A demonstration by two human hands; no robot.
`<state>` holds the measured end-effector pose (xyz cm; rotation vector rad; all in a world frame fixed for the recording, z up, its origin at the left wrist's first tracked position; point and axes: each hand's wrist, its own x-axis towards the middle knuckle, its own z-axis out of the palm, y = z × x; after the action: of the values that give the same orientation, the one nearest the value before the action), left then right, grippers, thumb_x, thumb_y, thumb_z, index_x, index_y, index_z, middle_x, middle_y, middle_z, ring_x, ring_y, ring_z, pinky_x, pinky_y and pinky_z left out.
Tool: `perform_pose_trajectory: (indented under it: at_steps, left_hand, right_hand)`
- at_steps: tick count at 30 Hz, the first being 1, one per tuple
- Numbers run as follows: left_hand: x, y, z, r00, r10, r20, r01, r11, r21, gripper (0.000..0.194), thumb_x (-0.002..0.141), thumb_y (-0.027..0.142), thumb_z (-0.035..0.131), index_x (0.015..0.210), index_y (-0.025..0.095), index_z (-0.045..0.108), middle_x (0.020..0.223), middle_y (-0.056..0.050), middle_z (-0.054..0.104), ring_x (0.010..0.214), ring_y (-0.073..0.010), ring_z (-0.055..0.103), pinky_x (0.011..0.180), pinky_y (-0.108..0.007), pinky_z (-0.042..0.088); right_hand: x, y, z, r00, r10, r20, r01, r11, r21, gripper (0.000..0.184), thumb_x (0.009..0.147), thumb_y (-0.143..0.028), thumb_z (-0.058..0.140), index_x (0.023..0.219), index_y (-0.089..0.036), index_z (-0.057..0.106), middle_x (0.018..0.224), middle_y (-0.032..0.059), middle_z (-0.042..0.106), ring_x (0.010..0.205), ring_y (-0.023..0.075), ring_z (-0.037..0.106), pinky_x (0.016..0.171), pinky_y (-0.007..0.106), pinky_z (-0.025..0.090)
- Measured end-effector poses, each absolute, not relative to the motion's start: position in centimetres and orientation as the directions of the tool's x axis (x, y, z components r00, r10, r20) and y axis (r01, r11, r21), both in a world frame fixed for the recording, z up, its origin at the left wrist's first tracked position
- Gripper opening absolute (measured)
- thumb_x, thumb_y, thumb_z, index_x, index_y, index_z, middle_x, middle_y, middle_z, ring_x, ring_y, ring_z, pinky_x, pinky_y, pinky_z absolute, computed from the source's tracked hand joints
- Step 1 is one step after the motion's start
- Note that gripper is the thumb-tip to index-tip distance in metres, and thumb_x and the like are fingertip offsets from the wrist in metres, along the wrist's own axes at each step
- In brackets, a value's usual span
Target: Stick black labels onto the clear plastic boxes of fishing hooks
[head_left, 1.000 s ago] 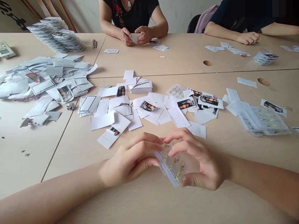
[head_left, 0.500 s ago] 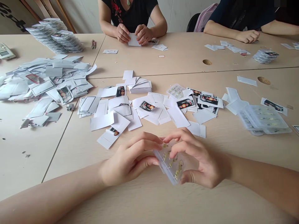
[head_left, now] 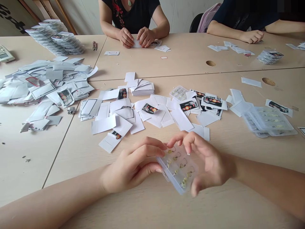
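Across the pale bench (head_left: 71, 165), strewn with white cards (head_left: 103, 124), my left hand (head_left: 131, 168) and right hand (head_left: 209, 162) curl around a clear plastic box (head_left: 177, 168) of gold hooks (head_left: 176, 157) at 6 o'clock, its long axis running 10 to 4.

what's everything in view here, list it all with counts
clear plastic box: one, transparent, held between both hands
gold hooks: several, gold, inside the clear plastic box
stacked plastic boxes: several, transparent, right side of table
box stacks: two rows, transparent, far left
white cards: many, white, heaped left
printed cards: several, black and red, scattered centre
calculator: one, pale, far left edge
co-workers: two, dark tops, across the table
backpack: one, pink, on a chair behind
tables: several, pale wood, joined
left hand: one, on the box's left edge
right hand: one, on the box's right side
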<state>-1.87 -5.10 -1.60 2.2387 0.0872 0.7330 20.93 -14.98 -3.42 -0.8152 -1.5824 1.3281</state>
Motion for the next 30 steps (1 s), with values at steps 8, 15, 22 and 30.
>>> perform_pose_trajectory:
  at_steps: [8,15,22,30]
  left_hand:
    - [-1.8,-5.3,-1.8,0.799,0.202,0.566,-0.297,-0.686,0.664,0.023,0.089,0.012,0.056,0.112,0.008,0.052,0.108,-0.015,0.054,0.116,-0.0286,0.058,0.095,-0.038,0.057]
    - [-2.1,-5.6,-1.6,0.784,0.205,0.586,-0.333,-0.659,0.675,0.026,0.088,0.010,0.056,0.113,0.006,0.051,0.107,-0.017,0.055,0.115,-0.0298,0.059,0.093,-0.035,0.058]
    - [-2.2,-6.2,-1.3,0.824,0.229,0.518,-0.298,-0.603,0.740,0.025,0.091,0.021,0.054,0.114,0.011,0.052,0.100,-0.016,0.063,0.096,-0.0217,0.068,0.082,-0.027,0.060]
    - [-2.4,-6.4,-1.4,0.842,0.265,0.470,-0.246,-0.588,0.771,0.021,0.091,0.022,0.056,0.111,0.017,0.052,0.096,-0.012,0.065,0.090,-0.0185,0.069,0.076,-0.024,0.059]
  right_hand:
    - [20.8,-14.1,-2.4,-0.083,0.974,-0.212,-0.383,-0.228,-0.895,0.020,0.090,-0.033,0.059,0.084,-0.019,0.046,0.093,0.0019,0.063,0.078,0.0101,0.052,0.074,0.024,0.042]
    - [20.5,-13.6,-2.4,-0.023,0.965,-0.261,-0.436,-0.245,-0.866,0.019,0.085,-0.036,0.066,0.081,-0.018,0.061,0.079,-0.0006,0.064,0.075,0.0078,0.054,0.071,0.019,0.043]
    - [20.6,-13.8,-2.9,-0.068,0.990,-0.122,-0.420,-0.139,-0.897,0.047,0.094,-0.044,0.049,0.056,-0.017,0.051,0.066,0.0010,0.058,0.067,0.0101,0.052,0.068,0.024,0.041]
    - [20.5,-14.0,-2.7,-0.096,0.994,-0.056,-0.268,-0.080,-0.960,0.014,0.092,-0.028,0.056,0.104,-0.029,0.064,0.130,0.0018,0.053,0.113,0.0163,0.051,0.084,0.029,0.047]
